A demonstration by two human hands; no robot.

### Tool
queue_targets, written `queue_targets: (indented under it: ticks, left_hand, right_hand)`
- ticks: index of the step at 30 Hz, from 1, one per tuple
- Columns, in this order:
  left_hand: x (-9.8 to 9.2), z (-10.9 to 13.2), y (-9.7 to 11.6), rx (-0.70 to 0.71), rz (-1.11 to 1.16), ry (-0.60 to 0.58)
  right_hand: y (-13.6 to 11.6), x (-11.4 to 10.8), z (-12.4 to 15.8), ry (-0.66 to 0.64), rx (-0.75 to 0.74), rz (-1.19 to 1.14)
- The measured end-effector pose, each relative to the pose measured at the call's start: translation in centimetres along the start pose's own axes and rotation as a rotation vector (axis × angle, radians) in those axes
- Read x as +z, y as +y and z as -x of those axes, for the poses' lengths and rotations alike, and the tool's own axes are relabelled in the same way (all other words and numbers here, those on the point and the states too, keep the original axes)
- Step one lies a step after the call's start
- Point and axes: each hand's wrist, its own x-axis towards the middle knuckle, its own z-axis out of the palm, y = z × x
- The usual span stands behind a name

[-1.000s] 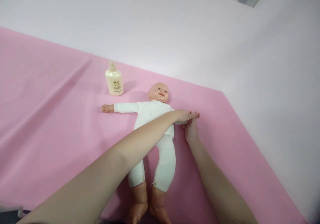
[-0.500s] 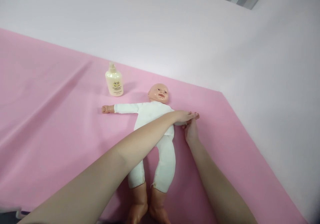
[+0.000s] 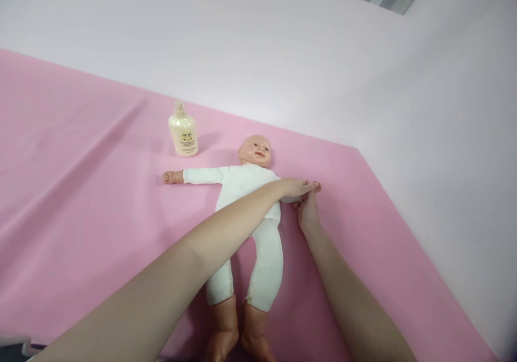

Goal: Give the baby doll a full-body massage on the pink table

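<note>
A baby doll point(image 3: 247, 178) with a white cloth body and hard plastic head, hands and feet lies on its back. From the lower left, my left arm crosses over its belly. My left hand point(image 3: 294, 188) rests on top of the doll's arm on the right side, its fingers stretched out along it. At the end of that same arm, my right hand point(image 3: 309, 214) is closed around the doll's wrist from below; its fingers are partly hidden. The doll's small hand point(image 3: 318, 187) shows just beyond my fingers.
Above the doll's outstretched other arm stands a cream-coloured pump bottle point(image 3: 183, 133) with a printed label. Under everything is a pink sheet point(image 3: 100, 200) with creases at the left. A white surface point(image 3: 258, 55) lies beyond the sheet's far and right edges.
</note>
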Motion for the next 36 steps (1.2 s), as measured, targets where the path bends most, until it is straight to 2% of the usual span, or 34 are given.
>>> queue_targets:
  ticks: [7,11,19,32,36]
  left_hand:
    - [0.0,0.11,0.17,0.017,-0.01,-0.033]
    - [0.22,-0.39,-0.01,0.079,0.027,-0.068]
    - [-0.43,-0.52,0.12,0.062,-0.196,0.031]
    - [-0.31,-0.13,0.38,0.019,-0.165,0.004]
    - [-0.33,-0.12,0.37,0.034,-0.211,0.031]
  right_hand:
    - [0.13,-0.17,-0.05,-0.016,-0.014,0.003]
    - [0.3,-0.3,-0.37,-0.002,-0.001,0.02]
    - [0.67,-0.54,-0.41,0.016,-0.007,-0.003]
    - [0.98,-0.78,-0.56,0.017,-0.005,0.013]
    - [1.0,-0.79,-0.54,0.013,-0.014,0.014]
